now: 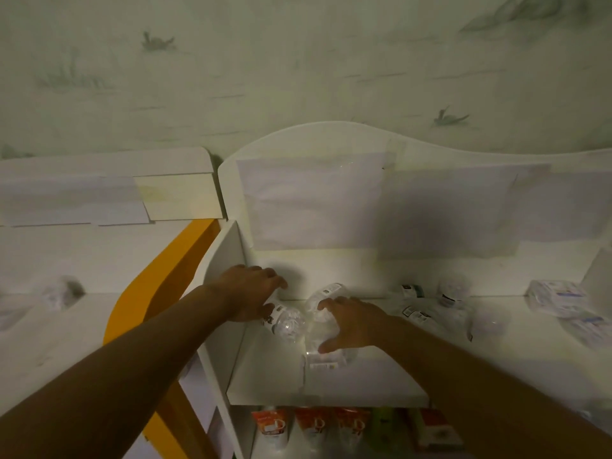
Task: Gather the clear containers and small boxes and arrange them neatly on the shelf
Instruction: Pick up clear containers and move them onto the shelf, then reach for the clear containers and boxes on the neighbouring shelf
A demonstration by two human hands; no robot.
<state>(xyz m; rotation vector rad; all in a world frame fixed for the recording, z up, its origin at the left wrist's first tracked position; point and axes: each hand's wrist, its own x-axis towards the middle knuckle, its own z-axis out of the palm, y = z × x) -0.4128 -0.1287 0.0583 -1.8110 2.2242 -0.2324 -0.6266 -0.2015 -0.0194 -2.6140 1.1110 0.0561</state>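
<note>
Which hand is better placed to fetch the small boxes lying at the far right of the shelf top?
Probably the right hand: it sits nearer the small boxes, and though it grips a clear container, the left hand is by the shelf's left wall, over another one.
</note>
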